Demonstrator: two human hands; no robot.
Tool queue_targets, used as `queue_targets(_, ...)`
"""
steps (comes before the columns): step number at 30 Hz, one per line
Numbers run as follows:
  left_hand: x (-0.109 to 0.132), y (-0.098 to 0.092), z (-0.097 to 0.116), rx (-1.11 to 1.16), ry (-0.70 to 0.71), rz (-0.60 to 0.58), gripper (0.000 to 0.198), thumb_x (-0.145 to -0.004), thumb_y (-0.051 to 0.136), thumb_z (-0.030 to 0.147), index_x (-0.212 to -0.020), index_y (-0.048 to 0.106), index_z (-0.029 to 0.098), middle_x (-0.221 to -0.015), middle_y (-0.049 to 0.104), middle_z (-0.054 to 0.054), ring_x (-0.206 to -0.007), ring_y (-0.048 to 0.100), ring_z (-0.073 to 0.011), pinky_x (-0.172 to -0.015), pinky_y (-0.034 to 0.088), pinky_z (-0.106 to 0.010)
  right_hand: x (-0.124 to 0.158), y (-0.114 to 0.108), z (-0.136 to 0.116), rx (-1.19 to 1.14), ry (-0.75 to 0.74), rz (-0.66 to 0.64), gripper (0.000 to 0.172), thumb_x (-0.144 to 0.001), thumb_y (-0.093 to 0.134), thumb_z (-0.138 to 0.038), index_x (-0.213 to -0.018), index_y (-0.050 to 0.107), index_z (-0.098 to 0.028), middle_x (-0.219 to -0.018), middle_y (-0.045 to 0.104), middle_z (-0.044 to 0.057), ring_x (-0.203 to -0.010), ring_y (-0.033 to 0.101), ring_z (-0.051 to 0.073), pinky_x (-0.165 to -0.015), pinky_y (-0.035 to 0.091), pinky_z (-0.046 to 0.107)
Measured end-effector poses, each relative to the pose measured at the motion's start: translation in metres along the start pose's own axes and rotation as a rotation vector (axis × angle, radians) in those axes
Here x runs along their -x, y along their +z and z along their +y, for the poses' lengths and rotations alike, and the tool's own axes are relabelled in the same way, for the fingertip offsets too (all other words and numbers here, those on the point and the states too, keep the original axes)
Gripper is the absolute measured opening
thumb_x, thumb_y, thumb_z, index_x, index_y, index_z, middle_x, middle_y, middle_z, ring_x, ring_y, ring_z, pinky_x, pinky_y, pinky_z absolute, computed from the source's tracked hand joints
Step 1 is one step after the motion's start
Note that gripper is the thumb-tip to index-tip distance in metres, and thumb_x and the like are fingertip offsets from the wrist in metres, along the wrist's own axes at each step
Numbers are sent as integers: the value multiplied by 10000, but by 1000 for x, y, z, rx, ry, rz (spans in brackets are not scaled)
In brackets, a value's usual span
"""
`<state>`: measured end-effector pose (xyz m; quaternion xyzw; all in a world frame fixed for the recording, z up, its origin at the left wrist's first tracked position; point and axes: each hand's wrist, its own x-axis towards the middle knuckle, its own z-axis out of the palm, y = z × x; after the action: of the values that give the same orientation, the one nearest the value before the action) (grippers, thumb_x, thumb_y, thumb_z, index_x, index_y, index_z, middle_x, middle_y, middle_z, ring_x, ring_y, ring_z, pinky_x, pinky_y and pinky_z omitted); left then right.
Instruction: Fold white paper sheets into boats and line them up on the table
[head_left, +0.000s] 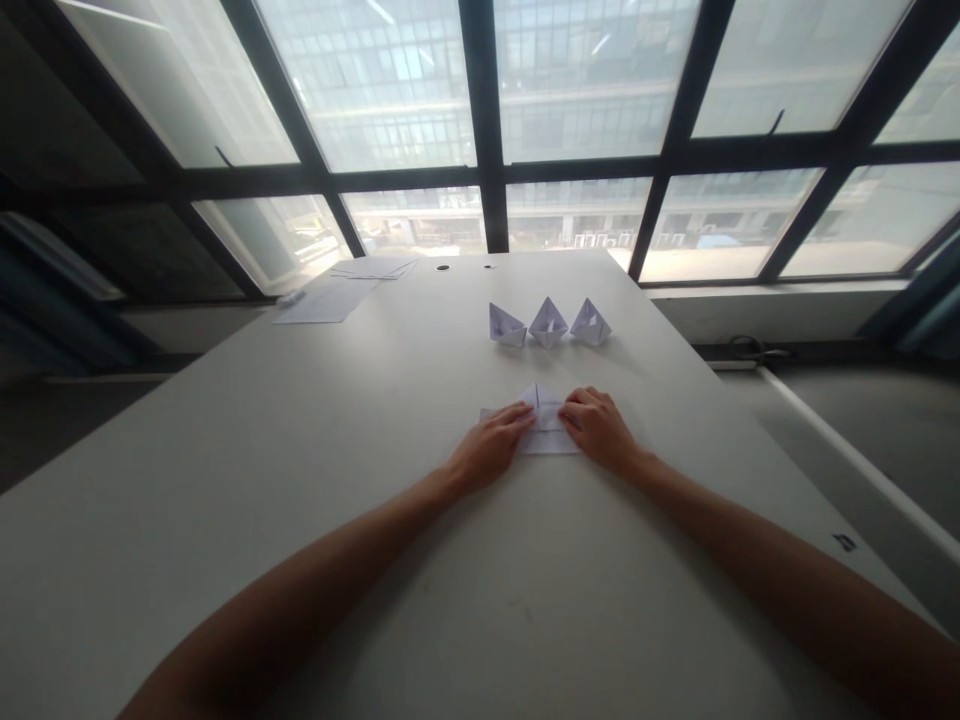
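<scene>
A partly folded sheet of white paper point(550, 443) lies flat on the table, with a pointed top and a straight strip along its near edge. My left hand point(489, 446) rests over its left part, fingers stretched out flat and pressing on it; they cover some of the folds. At the right side, the bent fingers of my right hand point(602, 430) grip the paper's edge. Just beyond stand three folded paper boats in a row: the left boat point(508, 328), the middle boat point(548, 326) and the right boat point(591, 326).
The white table point(300, 430) reaches to the windows point(405, 90). Loose white sheets point(330, 303) lie at its far left. Near the far edge is a dark round hole point(442, 267). A small dark mark point(844, 542) is by the right edge.
</scene>
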<state>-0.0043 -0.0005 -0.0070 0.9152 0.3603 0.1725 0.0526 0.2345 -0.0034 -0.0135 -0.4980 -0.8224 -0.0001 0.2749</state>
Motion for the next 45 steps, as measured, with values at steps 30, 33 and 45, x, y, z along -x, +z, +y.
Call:
queue_targets(30, 5, 12, 1, -98, -260, -79, 515, -1024, 329, 436, -1488, 407, 225, -1610, 295, -103, -1498, 196, -355, -1181, 206, -583, 2, 5, -5, -39, 2, -122, 287, -935, 540, -214, -1177, 686, -166, -1370, 602, 154, -1320, 527, 260, -1110, 421, 425)
queue_targets(33, 4, 10, 1, -61, -216, -99, 509, -1030, 318, 401, -1498, 391, 215, -1613, 288, -98, -1504, 208, -293, -1202, 178, -549, 2, 5, -6, -34, 9, -130, 284, -936, 539, -216, -1169, 687, -151, -1374, 597, 165, -1325, 522, 260, -1118, 413, 417)
queue_targets(45, 1, 4, -1, 6, -182, -105, 515, -1011, 400, 378, -1491, 402, 191, -1584, 347, -111, -1483, 283, -250, -1207, 225, -467, 3, 5, -6, -178, -213, -154, 400, -948, 524, -211, -1341, 595, -191, -1432, 555, 130, -1367, 476, 244, -1149, 378, 457)
